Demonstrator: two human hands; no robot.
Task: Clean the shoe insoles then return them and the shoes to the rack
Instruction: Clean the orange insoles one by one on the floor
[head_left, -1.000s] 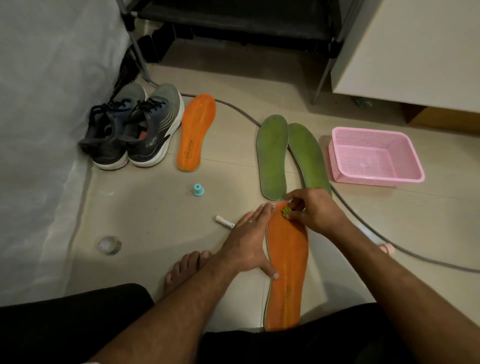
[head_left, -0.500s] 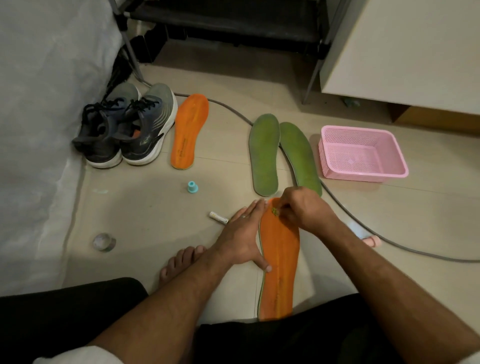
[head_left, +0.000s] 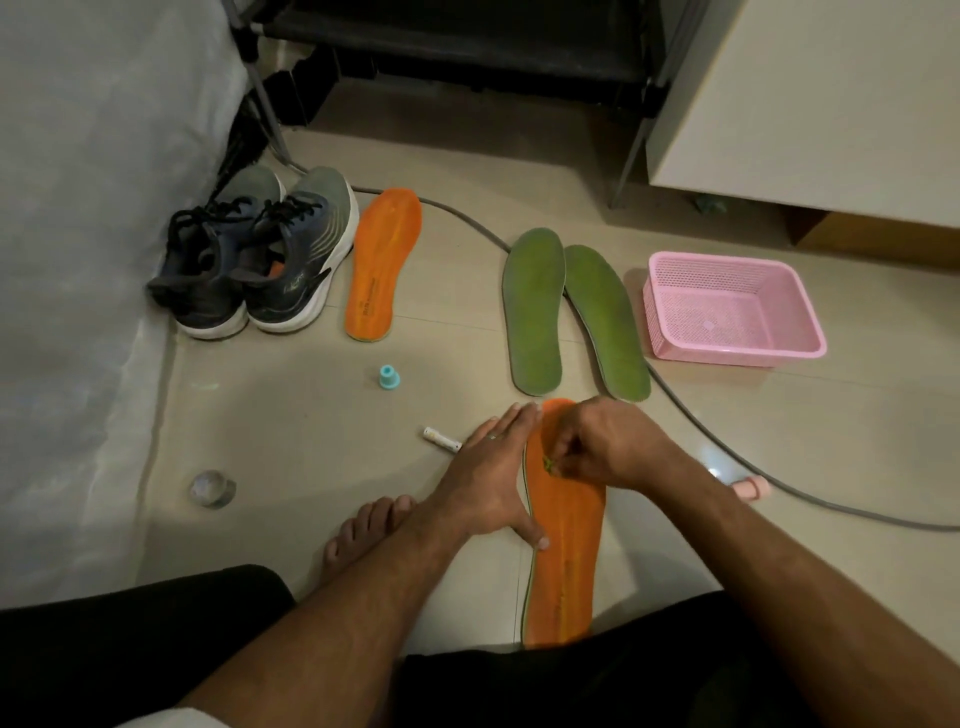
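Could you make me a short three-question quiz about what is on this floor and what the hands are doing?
1. True or false: the pink plastic mesh basket holds an insole.
2. How many flat green foam insoles lie side by side?
3. Which hand pinches a small green scrap on the near orange foam insole: A left hand, B right hand?

Key: 1 false, nothing shows inside; 2 two; 3 B, while the left hand steadies the insole.

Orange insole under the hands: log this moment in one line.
left hand flat, steadying near orange insole | right hand pinching small green piece on it | floor
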